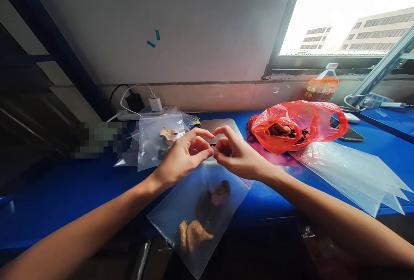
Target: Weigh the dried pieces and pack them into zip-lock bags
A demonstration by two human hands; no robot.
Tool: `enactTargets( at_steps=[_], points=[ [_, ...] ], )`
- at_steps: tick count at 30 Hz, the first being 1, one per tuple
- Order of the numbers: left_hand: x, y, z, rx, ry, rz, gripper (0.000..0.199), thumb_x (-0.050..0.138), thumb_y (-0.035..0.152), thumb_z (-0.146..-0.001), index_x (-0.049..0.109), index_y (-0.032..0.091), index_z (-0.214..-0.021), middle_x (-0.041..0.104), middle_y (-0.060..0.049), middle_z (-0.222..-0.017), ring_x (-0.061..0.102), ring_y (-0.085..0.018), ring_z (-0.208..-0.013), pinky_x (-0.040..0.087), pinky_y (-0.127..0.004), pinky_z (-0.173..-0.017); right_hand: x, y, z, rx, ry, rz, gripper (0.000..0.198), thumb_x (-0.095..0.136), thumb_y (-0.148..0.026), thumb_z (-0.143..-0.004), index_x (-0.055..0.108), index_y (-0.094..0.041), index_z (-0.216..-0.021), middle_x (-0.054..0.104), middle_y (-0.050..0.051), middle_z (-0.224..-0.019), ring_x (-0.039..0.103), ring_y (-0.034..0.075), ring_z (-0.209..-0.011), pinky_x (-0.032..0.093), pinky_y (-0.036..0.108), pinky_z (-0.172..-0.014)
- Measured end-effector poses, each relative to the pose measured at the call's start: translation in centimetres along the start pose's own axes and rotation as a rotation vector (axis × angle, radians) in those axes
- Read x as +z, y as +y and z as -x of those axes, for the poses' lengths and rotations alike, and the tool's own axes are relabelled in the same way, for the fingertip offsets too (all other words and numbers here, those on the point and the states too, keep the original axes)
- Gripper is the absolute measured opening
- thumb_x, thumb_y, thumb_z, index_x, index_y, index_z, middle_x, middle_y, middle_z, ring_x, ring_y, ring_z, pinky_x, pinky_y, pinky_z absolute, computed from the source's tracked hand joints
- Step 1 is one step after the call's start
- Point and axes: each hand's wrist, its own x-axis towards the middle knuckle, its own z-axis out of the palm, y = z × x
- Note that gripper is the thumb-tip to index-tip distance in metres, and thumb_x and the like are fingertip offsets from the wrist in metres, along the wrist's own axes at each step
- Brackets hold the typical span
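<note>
A clear zip bag (171, 211) hangs tilted over the table's front edge, holding tan dried pieces (196, 234) near its bottom and darker pieces (218, 194) higher up. At its top edge, my left hand (184, 155) pinches with thumb and fingers. My right hand (237, 153) meets it there, fingertips closed on the same edge and almost touching the left ones. The fingers partly hide the bag's opening. Left of my hands lies another clear bag (148, 142) with dried pieces inside. Behind my hands sits a flat silver device (223, 127), partly covered.
On the blue table (80, 198), a red plastic bag (271, 138) stands open with dark dried pieces inside. Flat clear bags (352, 176) fan out beside it. A phone (352, 135), an orange drink bottle (323, 84) and a charger (155, 103) are farther back.
</note>
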Motion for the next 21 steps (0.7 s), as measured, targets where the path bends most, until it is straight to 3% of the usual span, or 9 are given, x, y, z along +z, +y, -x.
enactTargets(
  at_steps=[10,15,21],
  points=[
    [-0.4,0.6,-1.0,0.142,0.142,0.052,0.019,0.072,0.02,-0.07,0.053,0.018,-0.072,0.062,0.002,-0.069,0.061,-0.013,-0.069,0.048,-0.026,-0.069,-0.2,0.8,-1.3,-0.098,0.072,-0.084,0.032,0.052,-0.018,-0.073,0.03,-0.024,-0.096,0.048,-0.009,-0.067,0.044,0.007,-0.055,0.035,0.02,-0.051],
    [-1.9,0.9,-1.6,0.206,0.19,0.138,0.017,0.068,0.01,-0.069,0.053,0.015,-0.062,0.062,0.001,-0.071,0.059,-0.012,-0.073,0.046,-0.024,-0.069,-1.4,0.3,-1.6,-0.125,0.007,-0.133,0.033,0.053,-0.021,-0.073,0.029,-0.024,-0.096,0.048,-0.009,-0.067,0.044,0.008,-0.056,0.035,0.02,-0.05],
    [-3.7,1.2,-2.2,0.203,0.298,0.221,0.019,0.068,0.008,-0.063,0.051,0.015,-0.058,0.062,0.002,-0.069,0.055,-0.01,-0.066,0.041,-0.022,-0.06,-2.3,-0.5,-1.8,-0.138,0.05,-0.024,0.032,0.052,-0.024,-0.073,0.027,-0.024,-0.093,0.046,-0.009,-0.064,0.04,0.008,-0.056,0.032,0.021,-0.051]
  ],
)
